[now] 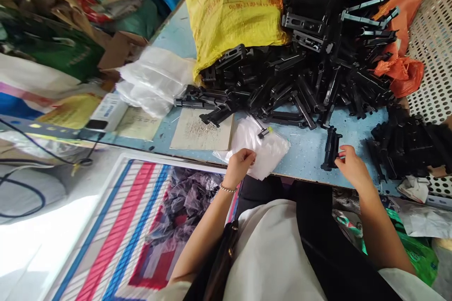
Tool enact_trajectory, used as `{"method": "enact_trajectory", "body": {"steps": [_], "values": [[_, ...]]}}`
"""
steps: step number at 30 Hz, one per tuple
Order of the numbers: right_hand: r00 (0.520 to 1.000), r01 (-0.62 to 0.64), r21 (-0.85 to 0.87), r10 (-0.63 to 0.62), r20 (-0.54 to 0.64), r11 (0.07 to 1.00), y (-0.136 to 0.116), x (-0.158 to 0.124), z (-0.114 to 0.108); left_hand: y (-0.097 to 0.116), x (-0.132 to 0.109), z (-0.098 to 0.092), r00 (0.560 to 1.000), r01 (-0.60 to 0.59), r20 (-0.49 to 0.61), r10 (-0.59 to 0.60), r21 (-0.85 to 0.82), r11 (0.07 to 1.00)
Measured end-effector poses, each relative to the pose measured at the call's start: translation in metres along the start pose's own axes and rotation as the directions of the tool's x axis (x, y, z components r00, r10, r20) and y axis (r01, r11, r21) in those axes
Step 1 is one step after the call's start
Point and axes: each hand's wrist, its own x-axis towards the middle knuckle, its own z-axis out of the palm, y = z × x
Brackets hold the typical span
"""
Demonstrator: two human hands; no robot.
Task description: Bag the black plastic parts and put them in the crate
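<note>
My left hand [242, 165] is closed, thumb and fingers pressed together over the near edge of a stack of clear plastic bags [270, 153]. What lies between its fingertips is mostly hidden, though it looks like bag film. A slim metal-ended black piece [259, 127] rests across the far side of the bags. My right hand [349, 164] has its thumb and fingertips on the right side of a black elongated part [331, 149] at the table's front. Beyond both hands spreads a large heap of similar black parts [282, 89].
A yellow woven sack [236, 14] stands behind the heap. More black parts [406, 143] are piled at the right, beside a perforated metal panel [431, 47]. On the left are a cardboard sheet [190, 134], white plastic bags [155, 75] and a white box [108, 113].
</note>
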Motion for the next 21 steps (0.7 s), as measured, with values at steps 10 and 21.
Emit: {"method": "enact_trajectory", "body": {"steps": [10, 21], "values": [[0.998, 0.021, 0.019, -0.020, -0.065, 1.000, -0.006, -0.012, 0.018, -0.007, -0.018, 0.018, 0.911, -0.338, -0.024, 0.412, 0.531, 0.777], [0.990, 0.044, 0.002, -0.044, 0.137, 0.999, 0.022, -0.008, -0.005, 0.000, -0.001, -0.014, 0.997, -0.056, 0.058, 0.054, 0.047, 0.997]]}}
